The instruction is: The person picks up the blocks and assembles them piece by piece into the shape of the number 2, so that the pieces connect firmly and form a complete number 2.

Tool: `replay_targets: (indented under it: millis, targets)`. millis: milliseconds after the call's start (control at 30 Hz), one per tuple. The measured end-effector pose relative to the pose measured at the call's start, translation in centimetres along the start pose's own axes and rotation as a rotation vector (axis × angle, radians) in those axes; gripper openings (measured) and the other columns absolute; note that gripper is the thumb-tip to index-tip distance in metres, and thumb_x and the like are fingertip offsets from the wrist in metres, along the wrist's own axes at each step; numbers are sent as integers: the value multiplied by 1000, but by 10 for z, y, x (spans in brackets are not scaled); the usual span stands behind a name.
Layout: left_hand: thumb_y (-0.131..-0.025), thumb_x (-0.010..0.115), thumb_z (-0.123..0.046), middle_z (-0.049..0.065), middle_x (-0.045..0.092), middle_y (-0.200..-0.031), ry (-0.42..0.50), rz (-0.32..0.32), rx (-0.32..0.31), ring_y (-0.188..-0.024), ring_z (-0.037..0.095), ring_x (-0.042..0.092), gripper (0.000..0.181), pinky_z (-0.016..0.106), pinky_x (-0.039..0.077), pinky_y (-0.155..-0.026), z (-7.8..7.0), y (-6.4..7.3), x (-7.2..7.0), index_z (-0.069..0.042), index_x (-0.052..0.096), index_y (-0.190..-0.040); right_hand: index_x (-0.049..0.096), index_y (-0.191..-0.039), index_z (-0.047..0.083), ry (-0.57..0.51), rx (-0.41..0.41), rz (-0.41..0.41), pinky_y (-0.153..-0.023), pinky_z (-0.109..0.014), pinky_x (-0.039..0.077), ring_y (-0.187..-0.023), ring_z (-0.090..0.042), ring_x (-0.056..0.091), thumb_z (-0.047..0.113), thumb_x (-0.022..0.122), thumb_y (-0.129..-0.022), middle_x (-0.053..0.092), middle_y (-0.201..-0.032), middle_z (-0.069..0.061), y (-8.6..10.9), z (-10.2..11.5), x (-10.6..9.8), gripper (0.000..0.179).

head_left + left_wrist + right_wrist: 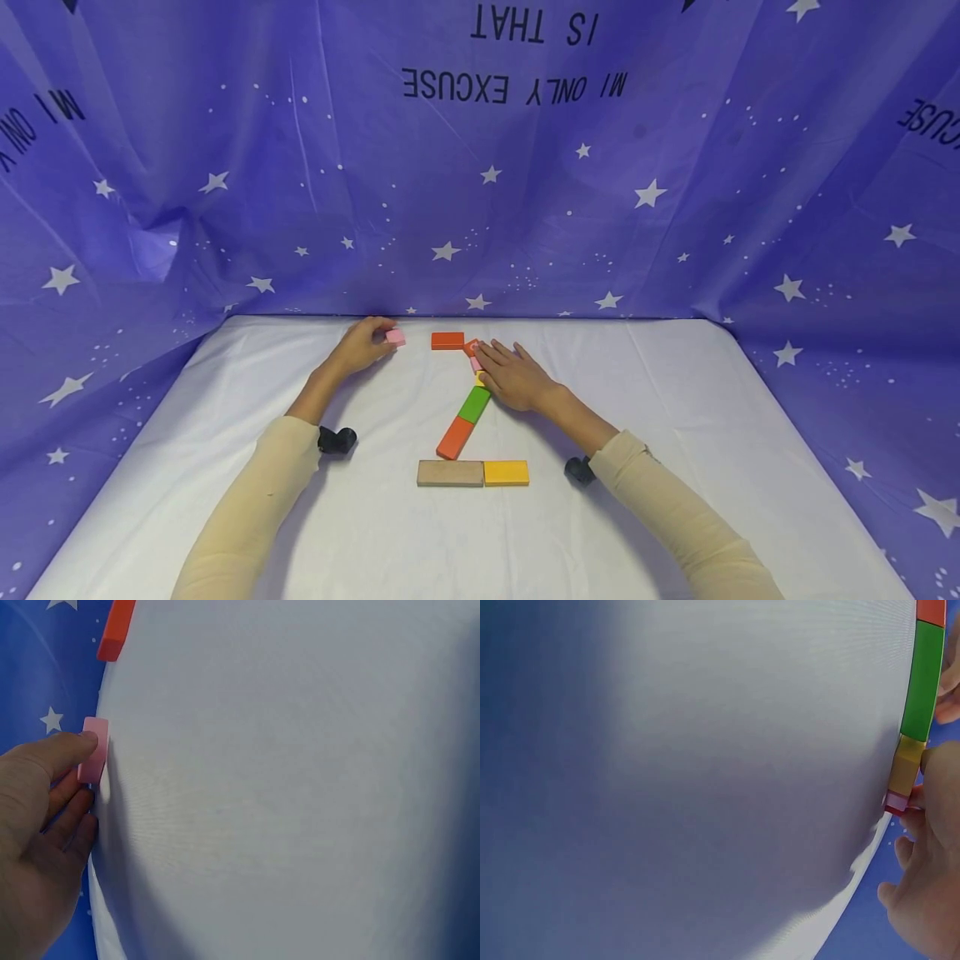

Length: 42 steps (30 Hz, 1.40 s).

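Note:
Thumb and fingers of my left hand [360, 346] pinch a pink block [94, 754] near the table's far edge, left of a red block [447, 340]. My right hand [517, 379] lies palm down with its fingers spread and fairly straight. Its thumb and fingertips touch the upper end of a bent row of blocks, at a yellow block [907, 761], a small pink block [476, 364] and a small red block [470, 347], partly covering them. Below them the row slants down-left through a green block [474, 405] to an orange-red block [455, 438].
Nearer me, a brown block [450, 473] and a yellow-orange block [506, 473] lie end to end crosswise. A white cloth [360, 533] covers the table. Behind and beside it hangs a purple curtain [525, 200] with stars. Black wrist devices [337, 441] sit under both forearms.

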<state>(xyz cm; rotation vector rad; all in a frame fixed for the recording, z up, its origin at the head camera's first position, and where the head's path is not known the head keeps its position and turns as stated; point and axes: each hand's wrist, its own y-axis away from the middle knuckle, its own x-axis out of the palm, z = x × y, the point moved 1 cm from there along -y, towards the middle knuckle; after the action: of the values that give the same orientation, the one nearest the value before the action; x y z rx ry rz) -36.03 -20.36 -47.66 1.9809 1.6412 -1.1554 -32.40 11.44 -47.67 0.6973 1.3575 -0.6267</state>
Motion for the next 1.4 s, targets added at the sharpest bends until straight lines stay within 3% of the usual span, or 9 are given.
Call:
replay_targets:
  millis: [167, 533, 800, 1400]
  targets:
    - [-88, 72, -2, 29, 61, -123, 5, 8, -28, -116, 43, 56, 43, 52, 42, -103, 3, 0, 1, 13, 59, -126, 20, -160, 11, 7, 7, 8, -119, -54, 12, -151, -26, 14, 37, 28, -110, 16, -165, -5, 0, 1, -1, 57]
    - [-88, 70, -3, 29, 61, -124, -42, 46, -26, -117, 43, 55, 41, 52, 42, -102, 6, -5, 5, 12, 60, -126, 20, -160, 12, 6, 16, 5, -120, -52, 11, -151, -24, 13, 37, 28, -110, 16, -165, -3, -1, 0, 2, 57]
    - [-86, 72, -2, 28, 63, -119, -28, 18, -11, -112, 42, 58, 40, 52, 44, -100, 7, -5, 7, 12, 62, -123, 21, -160, 11, 1, 9, -2, -119, -54, 12, -151, -25, 14, 37, 30, -110, 18, -165, -4, -1, 0, 2, 57]
    - [-83, 73, -3, 23, 68, -105, 9, 13, 44, -96, 35, 62, 39, 47, 49, -89, -8, -10, 18, 12, 66, -117, 17, -161, 13, 1, 16, 9, -120, -52, 7, -151, -23, 11, 39, 27, -110, 14, -166, -2, -3, -3, 6, 58]
